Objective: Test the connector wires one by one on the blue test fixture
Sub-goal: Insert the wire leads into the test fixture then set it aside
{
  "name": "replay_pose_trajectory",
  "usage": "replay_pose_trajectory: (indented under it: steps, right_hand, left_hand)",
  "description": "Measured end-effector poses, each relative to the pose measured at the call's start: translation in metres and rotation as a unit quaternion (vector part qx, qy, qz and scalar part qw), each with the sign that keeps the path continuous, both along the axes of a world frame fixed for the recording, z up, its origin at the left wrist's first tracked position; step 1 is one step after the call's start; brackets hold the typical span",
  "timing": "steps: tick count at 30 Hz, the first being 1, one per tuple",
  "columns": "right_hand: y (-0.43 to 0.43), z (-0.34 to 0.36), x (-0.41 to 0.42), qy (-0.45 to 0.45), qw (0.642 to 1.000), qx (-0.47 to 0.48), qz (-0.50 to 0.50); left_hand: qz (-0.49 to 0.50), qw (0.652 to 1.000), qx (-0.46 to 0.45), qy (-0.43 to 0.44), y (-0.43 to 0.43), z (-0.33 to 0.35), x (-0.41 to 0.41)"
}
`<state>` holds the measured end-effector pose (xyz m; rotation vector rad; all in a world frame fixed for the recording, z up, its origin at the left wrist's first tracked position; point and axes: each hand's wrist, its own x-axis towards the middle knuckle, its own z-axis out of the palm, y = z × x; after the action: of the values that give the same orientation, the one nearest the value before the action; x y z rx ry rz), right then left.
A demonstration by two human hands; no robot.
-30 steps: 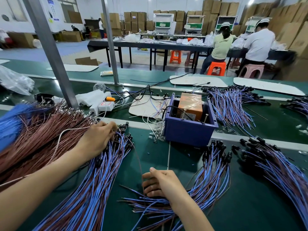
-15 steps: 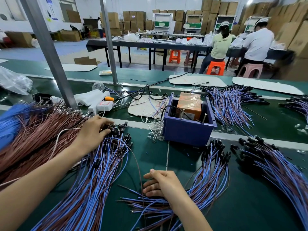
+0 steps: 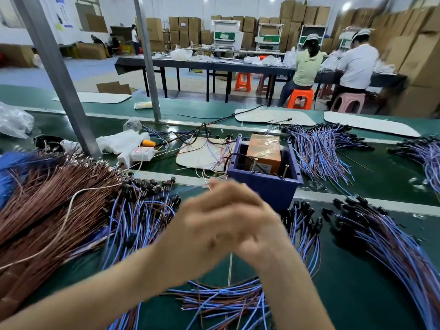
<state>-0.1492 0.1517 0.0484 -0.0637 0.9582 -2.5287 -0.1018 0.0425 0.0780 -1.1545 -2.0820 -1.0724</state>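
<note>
The blue test fixture [image 3: 264, 189] is an open blue box on the green bench, with an orange block [image 3: 264, 151] and upright pins inside. Just in front of it, my left hand [image 3: 202, 232] and my right hand [image 3: 259, 225] meet above the bench, both blurred by motion. The left fingertips are bunched together, and a faint thin connector wire [image 3: 190, 189] trails left from them. How the right fingers lie is lost in the blur. A pile of blue and brown connector wires [image 3: 138, 217] with black plugs lies to the left of my hands.
More wire bundles lie below my hands [image 3: 226, 303], right of the fixture [image 3: 304, 225], at far right [image 3: 381, 246] and behind [image 3: 319, 148]. A mass of brown wires [image 3: 47, 210] fills the left. A slanted metal post [image 3: 62, 86] and a white power strip [image 3: 140, 153] stand behind.
My left hand left the plug ends of the left pile and swung right. My right hand lifted off the near bundle. Both now meet in front of the fixture.
</note>
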Motion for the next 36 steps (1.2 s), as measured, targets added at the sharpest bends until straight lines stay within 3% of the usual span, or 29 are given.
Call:
replay_pose_trajectory:
  steps: [3, 5, 7, 10, 12, 15, 18, 21, 23, 27, 31, 34, 36]
  right_hand:
    - [0.047, 0.012, -0.007, -0.091, 0.980, -0.080, -0.160]
    - [0.073, 0.014, -0.009, -0.072, 0.949, -0.082, -0.296]
    - [0.088, 0.010, -0.010, -0.050, 0.918, -0.053, -0.389]
    - [0.091, -0.001, -0.009, -0.032, 0.893, 0.040, -0.448]
    - [0.082, -0.009, -0.009, -0.012, 0.888, 0.114, -0.446]
    - [0.068, -0.020, -0.008, 0.036, 0.879, 0.193, -0.434]
    - [0.062, -0.028, -0.004, 0.092, 0.871, 0.236, -0.422]
    - [0.061, -0.031, 0.002, 0.157, 0.831, 0.327, -0.421]
    - [0.065, -0.027, 0.005, 0.200, 0.793, 0.386, -0.426]
    - [0.084, -0.001, 0.012, 0.284, 0.689, 0.482, -0.461]
    - [0.098, 0.028, 0.020, 0.403, 0.566, 0.470, -0.545]
    - [0.098, 0.029, 0.020, 0.437, 0.530, 0.461, -0.562]
    - [0.095, 0.017, 0.021, 0.427, 0.544, 0.477, -0.543]
  left_hand:
    - [-0.125, 0.986, -0.061, -0.088, -0.006, -0.033, 0.025]
    - [-0.176, 0.966, -0.072, -0.176, -0.012, -0.055, 0.030]
    - [-0.140, 0.963, -0.128, -0.194, -0.012, -0.072, 0.023]
    - [-0.042, 0.971, -0.210, -0.107, -0.004, -0.076, 0.009]
    - [-0.032, 0.989, -0.126, -0.068, 0.005, -0.060, 0.002]
    - [0.040, 0.988, 0.053, -0.142, 0.023, -0.029, -0.024]
    - [0.086, 0.948, 0.112, -0.285, 0.045, -0.003, -0.058]
    - [-0.007, 0.886, 0.211, -0.413, 0.066, 0.013, -0.078]
    - [-0.066, 0.875, 0.267, -0.398, 0.074, 0.020, -0.077]
    - [-0.164, 0.897, 0.298, -0.282, 0.078, 0.038, -0.060]
    - [-0.243, 0.901, 0.323, -0.155, 0.077, 0.055, -0.039]
    - [-0.248, 0.901, 0.336, -0.116, 0.074, 0.054, -0.034]
    - [-0.215, 0.906, 0.339, -0.135, 0.069, 0.043, -0.038]
